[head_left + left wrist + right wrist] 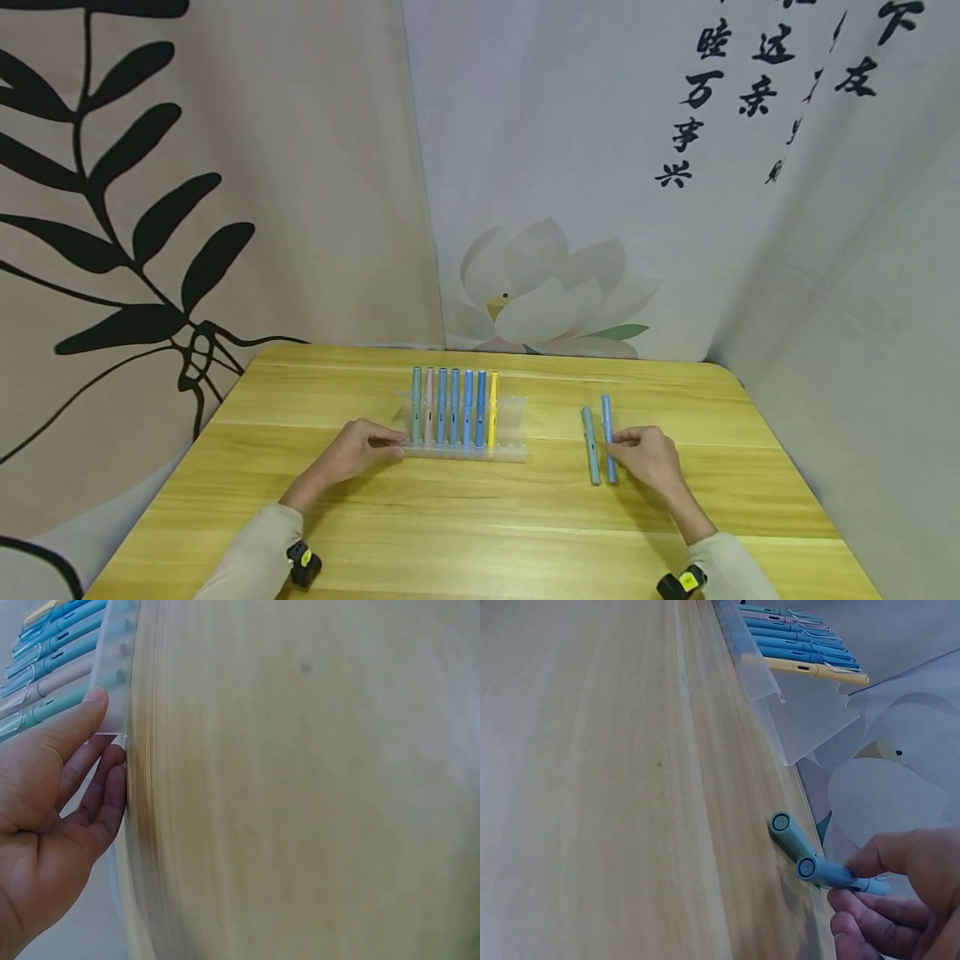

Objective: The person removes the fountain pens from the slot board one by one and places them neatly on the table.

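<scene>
My left hand (369, 446) pinches the left end of a clear plastic pen rack (513, 429); in the left wrist view the thumb lies on its front corner. Pens stand side by side in the rack: a green pen (416, 404), a pinkish pen (430, 408), several blue pens (467, 408) and a yellow pen (492, 408). To the right of the rack, my right hand (651, 457) holds another blue pen (607, 425) between thumb and fingers. Just left of it a second green pen (795, 840) lies on the table.
The wooden table (450, 533) ends at a curtain (570, 167) printed with a lotus and writing. A black camera is strapped to each wrist. Slots at the rack's right end hold no pens.
</scene>
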Available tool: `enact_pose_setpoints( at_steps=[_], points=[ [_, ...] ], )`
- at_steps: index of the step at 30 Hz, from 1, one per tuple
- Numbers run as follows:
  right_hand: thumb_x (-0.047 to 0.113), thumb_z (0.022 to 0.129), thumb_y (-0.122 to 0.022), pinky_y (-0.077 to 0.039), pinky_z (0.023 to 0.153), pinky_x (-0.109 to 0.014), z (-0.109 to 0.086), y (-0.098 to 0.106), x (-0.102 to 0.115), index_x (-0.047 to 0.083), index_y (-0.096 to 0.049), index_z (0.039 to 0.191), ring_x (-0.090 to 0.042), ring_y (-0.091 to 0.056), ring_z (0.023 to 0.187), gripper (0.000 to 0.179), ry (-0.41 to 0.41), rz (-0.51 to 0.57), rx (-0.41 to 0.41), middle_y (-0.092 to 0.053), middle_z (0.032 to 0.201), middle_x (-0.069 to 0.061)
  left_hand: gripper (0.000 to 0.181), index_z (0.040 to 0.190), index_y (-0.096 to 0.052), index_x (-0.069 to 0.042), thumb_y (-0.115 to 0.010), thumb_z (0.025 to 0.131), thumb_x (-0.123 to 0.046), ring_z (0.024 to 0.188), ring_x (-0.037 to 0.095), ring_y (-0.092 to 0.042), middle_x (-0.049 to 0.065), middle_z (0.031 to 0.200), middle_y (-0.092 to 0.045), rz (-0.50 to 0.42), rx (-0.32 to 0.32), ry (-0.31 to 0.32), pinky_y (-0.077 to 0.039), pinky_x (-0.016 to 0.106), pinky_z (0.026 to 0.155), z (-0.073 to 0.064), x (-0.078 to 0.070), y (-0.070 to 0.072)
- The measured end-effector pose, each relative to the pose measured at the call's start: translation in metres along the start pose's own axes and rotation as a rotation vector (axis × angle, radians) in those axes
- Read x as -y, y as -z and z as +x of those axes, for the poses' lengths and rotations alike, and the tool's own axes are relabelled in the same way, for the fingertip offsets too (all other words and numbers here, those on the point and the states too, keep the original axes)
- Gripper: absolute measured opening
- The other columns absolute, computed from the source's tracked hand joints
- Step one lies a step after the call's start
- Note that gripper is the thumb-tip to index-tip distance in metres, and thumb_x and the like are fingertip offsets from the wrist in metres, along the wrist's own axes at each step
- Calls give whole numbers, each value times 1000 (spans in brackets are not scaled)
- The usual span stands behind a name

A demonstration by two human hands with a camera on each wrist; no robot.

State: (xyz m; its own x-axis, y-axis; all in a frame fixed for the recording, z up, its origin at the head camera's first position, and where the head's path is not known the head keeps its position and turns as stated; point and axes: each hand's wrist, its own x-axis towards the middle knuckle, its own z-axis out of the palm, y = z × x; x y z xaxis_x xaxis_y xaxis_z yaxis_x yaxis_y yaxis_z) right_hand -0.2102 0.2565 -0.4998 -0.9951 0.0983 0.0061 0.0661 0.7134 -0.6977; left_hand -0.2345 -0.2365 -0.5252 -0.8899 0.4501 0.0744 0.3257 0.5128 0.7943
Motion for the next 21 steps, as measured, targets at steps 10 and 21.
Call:
enact_pose_setpoints(
  at_steps=[10,21],
  points=[
    [21,87,-77,-46,60,-29,5,-4,-5,0,-79,97,-18,-61,75,23,-46,-25,43,-77,90,-10,31,122,-75,-4,-72,97,-22,104,21,-72,10,119,-75,-16,5,3,-59,29,86,-1,1,1],
    [22,89,-76,-50,65,-33,7,-5,-7,6,-81,92,-21,-66,82,18,-57,-48,64,-77,94,-9,28,119,-77,-5,-73,96,-22,101,19,-73,9,117,-75,2,-14,35,-59,30,83,0,-2,0]
  ],
)
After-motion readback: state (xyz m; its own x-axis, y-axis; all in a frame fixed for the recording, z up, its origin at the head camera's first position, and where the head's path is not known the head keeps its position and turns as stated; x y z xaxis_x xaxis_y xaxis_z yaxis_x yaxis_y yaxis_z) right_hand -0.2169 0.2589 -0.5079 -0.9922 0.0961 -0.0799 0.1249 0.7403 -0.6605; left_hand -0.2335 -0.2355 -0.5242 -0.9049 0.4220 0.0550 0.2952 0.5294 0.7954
